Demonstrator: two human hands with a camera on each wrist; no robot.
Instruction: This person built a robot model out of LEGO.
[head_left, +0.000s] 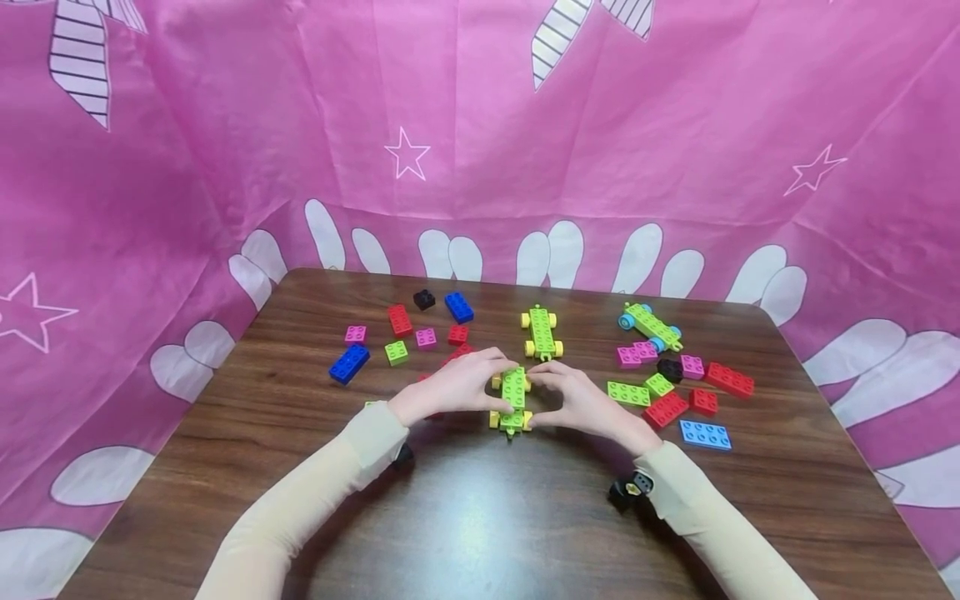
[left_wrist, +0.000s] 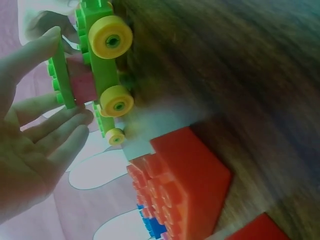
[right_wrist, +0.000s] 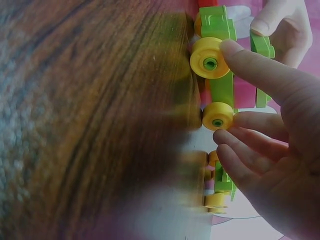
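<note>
1. Green wheeled chassis (head_left: 513, 398) with yellow wheels sits on the table (head_left: 480, 508) at centre, between both hands, its long axis running 12 to 6.
2. Left hand (head_left: 457, 385) grasps the chassis from 9 o'clock. In the left wrist view its fingers (left_wrist: 60, 131) are nearly straight against a green plate (left_wrist: 62, 75) on top, thumb at the plate's far end.
3. Right hand (head_left: 581, 400) grasps it from 3 o'clock. In the right wrist view its fingertips (right_wrist: 235, 50) touch the yellow wheels (right_wrist: 210, 57).
4. Judgement: the step in hand looks like seating the green plate on the chassis studs. To do it well: keep all wheels flat on the table so it can't roll, square the plate over the studs, then press straight down with even force from both sides. Fingertips on the wheels work as a brake; keep them off the mating face.
5. Risk, as a judgement: pressing one end first tilts the plate and it pops off.
6. Counts, head view:
   - wheeled chassis: 3. One in hand, a second green one with yellow wheels (head_left: 542, 332) at 12 o'clock just beyond the hands, and a third with blue wheels (head_left: 651, 326) at 2 o'clock.
   - blue bricks: 3, with light blue plate (head_left: 705, 434) at 4 o'clock.
   - black bricks: 2 (head_left: 423, 299).
   - pink bricks: 4 visible (head_left: 356, 334).
   - red bricks: at least 5; one or more sit partly hidden behind the left hand, so the total is uncertain.
   - loose green bricks: 3 clearly seen (head_left: 396, 352).
</note>
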